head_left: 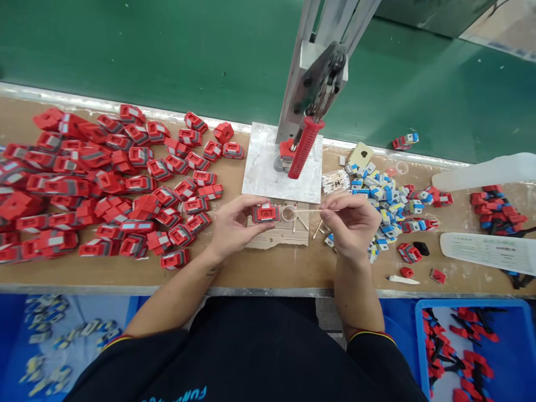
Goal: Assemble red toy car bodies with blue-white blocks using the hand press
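My left hand (pixel 234 226) grips a small red and grey plastic part (pixel 265 213) between thumb and fingers, its hollow side facing up. Pinched in my right hand (pixel 350 221) is a thin cotton swab (pixel 309 211), pointing left toward that part. Below the swab's tip sits a small round clear cup (pixel 288 213) on a piece of cardboard (pixel 276 237). A few loose swabs (pixel 300 222) lie beside the cup. Whether the swab's tip touches the cup cannot be made out.
Many red parts (pixel 138 184) cover the left of the bench. A press with a red handle (pixel 305 148) stands on a metal plate (pixel 259 173). To the right are a swab bundle (pixel 335 181), blue-yellow-white pieces (pixel 379 195) and a knife (pixel 402 280). A blue bin (pixel 513 335) sits below.
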Motion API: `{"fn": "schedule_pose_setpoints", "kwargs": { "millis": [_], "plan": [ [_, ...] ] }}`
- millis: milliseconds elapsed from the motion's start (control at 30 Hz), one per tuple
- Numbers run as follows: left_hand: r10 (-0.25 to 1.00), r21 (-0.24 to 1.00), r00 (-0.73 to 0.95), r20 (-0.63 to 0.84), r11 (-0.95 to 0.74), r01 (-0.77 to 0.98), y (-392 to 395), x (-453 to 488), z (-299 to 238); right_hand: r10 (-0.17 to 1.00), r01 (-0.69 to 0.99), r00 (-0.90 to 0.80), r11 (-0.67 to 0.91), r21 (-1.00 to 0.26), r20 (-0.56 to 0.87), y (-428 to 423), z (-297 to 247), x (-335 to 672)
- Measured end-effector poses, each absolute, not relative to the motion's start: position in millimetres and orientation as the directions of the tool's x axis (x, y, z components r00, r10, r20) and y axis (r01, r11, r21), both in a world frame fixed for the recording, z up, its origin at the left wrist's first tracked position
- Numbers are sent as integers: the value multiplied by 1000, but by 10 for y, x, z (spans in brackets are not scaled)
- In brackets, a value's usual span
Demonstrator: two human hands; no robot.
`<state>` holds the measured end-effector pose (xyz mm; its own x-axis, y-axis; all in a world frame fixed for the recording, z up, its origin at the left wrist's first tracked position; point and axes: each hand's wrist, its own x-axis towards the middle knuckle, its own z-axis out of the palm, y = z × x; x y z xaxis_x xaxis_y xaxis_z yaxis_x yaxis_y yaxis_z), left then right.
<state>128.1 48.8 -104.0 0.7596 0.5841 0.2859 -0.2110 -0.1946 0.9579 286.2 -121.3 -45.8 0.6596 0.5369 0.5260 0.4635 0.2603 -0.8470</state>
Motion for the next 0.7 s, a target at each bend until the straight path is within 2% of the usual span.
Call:
{"fn": "schedule_pose_setpoints", "kwargs": {
  "millis": [133,300,467,700],
  "plan": [
    [542,939,770,338,-252,-234,420,1275,-988,536,465,649,281,-840,539,-1094,-447,2673],
    [482,896,770,418,-358,-263,405,1258,-962,549,411,677,271,-870,490,-1097,-597,2589],
    [477,902,788,391,-367,-225,396,1253,-967,575,372,701,211,-904,422,-1101,-655,2571],
    [468,903,794,387,-368,-223,400,1261,-931,592,354,681,250,-901,431,-1092,-667,2564]
  ]
}}
